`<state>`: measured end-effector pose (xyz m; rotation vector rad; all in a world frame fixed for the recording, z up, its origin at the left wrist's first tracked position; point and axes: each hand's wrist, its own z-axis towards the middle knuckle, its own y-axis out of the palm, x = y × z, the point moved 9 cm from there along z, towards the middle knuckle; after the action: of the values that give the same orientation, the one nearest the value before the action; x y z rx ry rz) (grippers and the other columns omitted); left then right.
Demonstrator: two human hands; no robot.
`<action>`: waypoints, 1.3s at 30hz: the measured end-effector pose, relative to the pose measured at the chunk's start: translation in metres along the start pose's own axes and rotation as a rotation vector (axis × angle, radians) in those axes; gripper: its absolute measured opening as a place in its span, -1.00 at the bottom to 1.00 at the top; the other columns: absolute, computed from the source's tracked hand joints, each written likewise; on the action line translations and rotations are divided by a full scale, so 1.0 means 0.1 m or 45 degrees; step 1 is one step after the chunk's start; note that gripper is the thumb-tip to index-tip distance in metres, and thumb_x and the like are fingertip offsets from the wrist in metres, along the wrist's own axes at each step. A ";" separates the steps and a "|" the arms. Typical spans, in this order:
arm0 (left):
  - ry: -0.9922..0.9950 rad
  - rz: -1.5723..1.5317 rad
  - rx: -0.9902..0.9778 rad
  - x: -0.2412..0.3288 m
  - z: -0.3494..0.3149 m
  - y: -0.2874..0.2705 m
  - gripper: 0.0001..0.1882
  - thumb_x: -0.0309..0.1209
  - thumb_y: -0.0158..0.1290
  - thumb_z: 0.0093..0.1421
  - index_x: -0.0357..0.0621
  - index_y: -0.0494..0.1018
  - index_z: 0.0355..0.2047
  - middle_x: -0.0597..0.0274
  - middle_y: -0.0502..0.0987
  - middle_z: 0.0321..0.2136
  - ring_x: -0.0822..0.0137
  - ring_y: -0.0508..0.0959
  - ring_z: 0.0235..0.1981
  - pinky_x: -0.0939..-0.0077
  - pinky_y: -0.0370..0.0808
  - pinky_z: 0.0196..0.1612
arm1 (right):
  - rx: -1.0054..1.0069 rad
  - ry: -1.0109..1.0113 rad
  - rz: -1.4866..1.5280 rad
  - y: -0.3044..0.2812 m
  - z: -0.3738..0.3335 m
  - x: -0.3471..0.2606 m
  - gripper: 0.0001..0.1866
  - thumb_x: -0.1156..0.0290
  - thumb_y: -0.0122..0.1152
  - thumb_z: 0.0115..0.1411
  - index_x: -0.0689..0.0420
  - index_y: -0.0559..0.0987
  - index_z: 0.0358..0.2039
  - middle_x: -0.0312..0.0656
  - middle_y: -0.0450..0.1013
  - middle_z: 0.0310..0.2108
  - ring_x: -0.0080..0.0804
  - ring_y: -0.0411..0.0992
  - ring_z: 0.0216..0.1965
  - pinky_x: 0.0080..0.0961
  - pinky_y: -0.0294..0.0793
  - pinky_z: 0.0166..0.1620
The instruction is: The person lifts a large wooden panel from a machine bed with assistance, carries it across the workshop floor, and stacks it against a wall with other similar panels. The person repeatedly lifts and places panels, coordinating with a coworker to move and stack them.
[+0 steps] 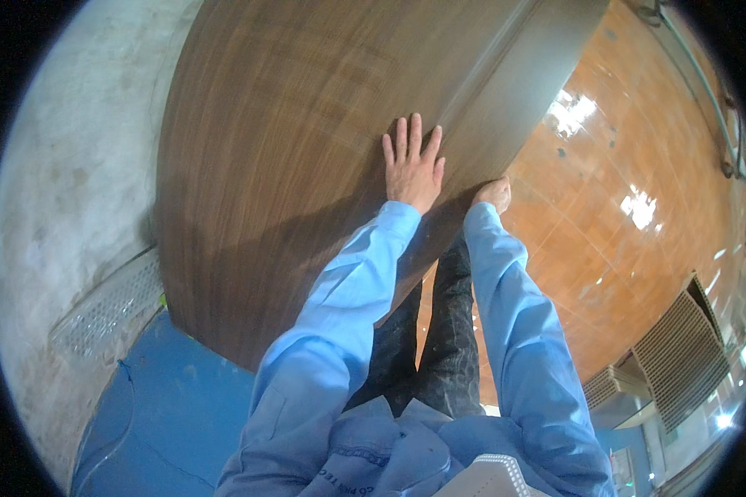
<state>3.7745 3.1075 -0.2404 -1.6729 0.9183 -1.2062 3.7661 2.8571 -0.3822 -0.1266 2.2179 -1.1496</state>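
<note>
Nearest to me is the wearer's light blue shirt (pixel 464 435), with a white piece with a stitched-looking border (pixel 499 476) showing at its front, like part of a mask. Below the shirt are dark trousers (pixel 452 335), the legs standing close by the near end of a big brown wood-grain panel (pixel 282 149). That panel fills the middle of the view, running away toward the far side, its right edge slanting past the wearer's legs.

The two hands are apart. The left hand (pixel 413 178) lies flat on the panel's face, nearer its right edge than its left, fingers spread and pointing toward the far end, gripping nothing. The right hand (pixel 494 195) is at the panel's right edge, curled inward; its fingertips are hidden, so I can't tell whether it clamps the edge.

Off the panel's near left corner is a blue surface (pixel 174 406) with a thin pale cord (pixel 130 389) trailing over it. Just beyond, beside that same corner, is a pale perforated strip (pixel 112 302). A mottled whitish surface (pixel 66 157) runs along the panel's left edge.

Past the right edge spreads a glossy orange tiled floor (pixel 588 248), catching bright reflections. Well apart on it stand brown slatted pieces (pixel 684 356), and farther off, a pale metal rail (pixel 695 62).
</note>
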 end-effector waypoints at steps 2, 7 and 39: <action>-0.032 0.022 -0.018 0.03 0.08 0.00 -0.39 -0.14 -0.06 0.21 0.08 0.11 0.26 -0.01 -0.11 0.32 -0.06 -0.12 0.33 -0.11 -0.14 0.29 | 0.046 -0.133 -0.129 -0.03 -0.01 -0.08 -0.44 0.10 -0.31 0.18 0.31 0.57 -0.34 0.21 0.48 -0.26 0.18 0.42 -0.19 -0.11 0.36 -0.10; -0.049 -0.012 0.001 0.12 0.34 0.00 -0.41 -0.15 -0.05 0.20 0.10 0.14 0.24 -0.03 -0.11 0.31 -0.08 -0.13 0.33 -0.15 -0.14 0.28 | 0.080 -0.098 -0.096 -0.04 -0.01 -0.07 -0.47 0.12 -0.33 0.17 0.27 0.55 -0.40 0.17 0.49 -0.33 0.17 0.42 -0.31 -0.10 0.37 -0.19; -0.327 0.508 0.342 -1.79 1.19 -0.86 -0.44 -0.12 -0.11 0.23 -0.11 0.20 0.18 0.21 0.15 0.23 0.06 0.14 0.24 -0.08 0.08 0.20 | -0.026 -0.071 0.079 0.06 0.14 0.14 -0.45 0.13 -0.27 0.16 0.37 0.56 -0.33 0.16 0.50 -0.25 0.04 0.42 -0.24 -0.19 0.38 -0.14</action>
<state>3.8482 3.3264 -0.2401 -1.3150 0.8377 -0.7854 3.7642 2.8462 -0.3996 -0.0962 2.1701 -1.0774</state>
